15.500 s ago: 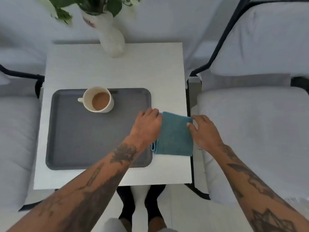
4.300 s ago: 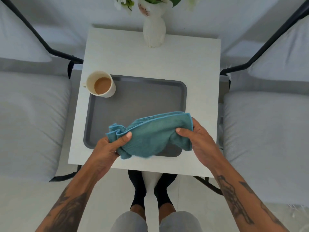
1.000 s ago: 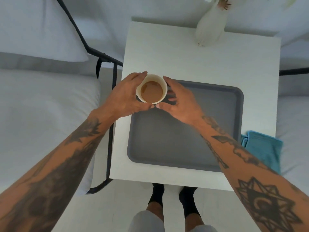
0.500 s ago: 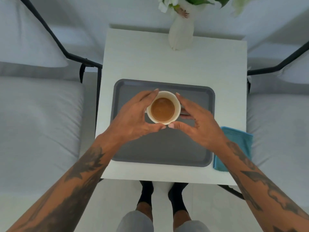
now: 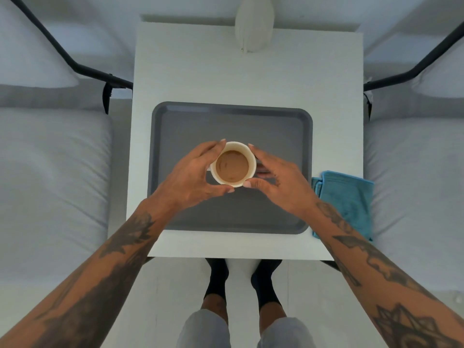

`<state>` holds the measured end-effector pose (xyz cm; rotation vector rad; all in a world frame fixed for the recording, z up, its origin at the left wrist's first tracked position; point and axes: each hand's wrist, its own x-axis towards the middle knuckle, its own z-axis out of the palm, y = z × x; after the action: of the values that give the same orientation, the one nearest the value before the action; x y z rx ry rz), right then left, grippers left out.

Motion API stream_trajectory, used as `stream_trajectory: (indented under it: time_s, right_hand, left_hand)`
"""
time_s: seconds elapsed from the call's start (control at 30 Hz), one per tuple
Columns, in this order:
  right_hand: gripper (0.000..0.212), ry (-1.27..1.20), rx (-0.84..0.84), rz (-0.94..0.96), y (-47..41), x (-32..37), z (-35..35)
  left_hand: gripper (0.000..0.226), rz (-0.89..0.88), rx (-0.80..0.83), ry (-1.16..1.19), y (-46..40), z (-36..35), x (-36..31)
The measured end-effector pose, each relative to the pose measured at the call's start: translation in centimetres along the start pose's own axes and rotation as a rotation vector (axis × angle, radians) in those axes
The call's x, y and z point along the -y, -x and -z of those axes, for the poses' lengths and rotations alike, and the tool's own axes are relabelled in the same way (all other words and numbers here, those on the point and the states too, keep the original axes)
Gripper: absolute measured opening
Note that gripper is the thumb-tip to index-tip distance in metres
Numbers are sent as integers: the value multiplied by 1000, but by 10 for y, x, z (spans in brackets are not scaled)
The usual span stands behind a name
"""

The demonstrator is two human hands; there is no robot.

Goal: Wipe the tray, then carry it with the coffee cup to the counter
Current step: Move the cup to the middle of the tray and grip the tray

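Note:
A white coffee cup [image 5: 232, 166] full of brown coffee is over the middle of the grey tray [image 5: 281, 126]. My left hand [image 5: 190, 175] wraps its left side and my right hand [image 5: 278, 182] its right side, fingertips and thumbs against the rim. I cannot tell whether the cup rests on the tray or hangs just above it. The tray lies flat on the small white table [image 5: 248, 79]. A folded blue cloth [image 5: 349, 199] lies at the table's right edge, beside the tray, partly under my right forearm.
A white vase [image 5: 253, 23] stands at the table's far edge. Grey cushioned seats with black frames flank the table, the left seat [image 5: 50, 177] and the right seat [image 5: 416, 187]. My feet in black socks [image 5: 241, 280] are below the near edge.
Both hands have carried the cup from the tray's far left corner to its middle. Earlier the cloth was used on the tray, then laid at the table's right edge.

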<state>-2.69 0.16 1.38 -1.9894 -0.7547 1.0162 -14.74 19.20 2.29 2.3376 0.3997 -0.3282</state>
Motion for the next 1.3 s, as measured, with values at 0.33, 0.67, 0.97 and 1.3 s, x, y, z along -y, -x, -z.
stream_trajectory:
  time_s: [0.33, 0.67, 0.97, 1.3]
  right_hand:
    - [77, -7, -1, -32, 2, 1, -2]
    - [37, 213, -522, -303, 31, -59, 26]
    - [59, 328, -418, -277, 31, -70, 17]
    - [66, 320, -400, -250, 25, -62, 25]
  left_hand:
    - [104, -41, 9, 5, 0, 0, 5]
    - [48, 320, -451, 76, 49, 9, 83]
    - [68, 411, -317, 83, 46, -9, 95]
    - [82, 441, -210, 78, 43, 0, 94]
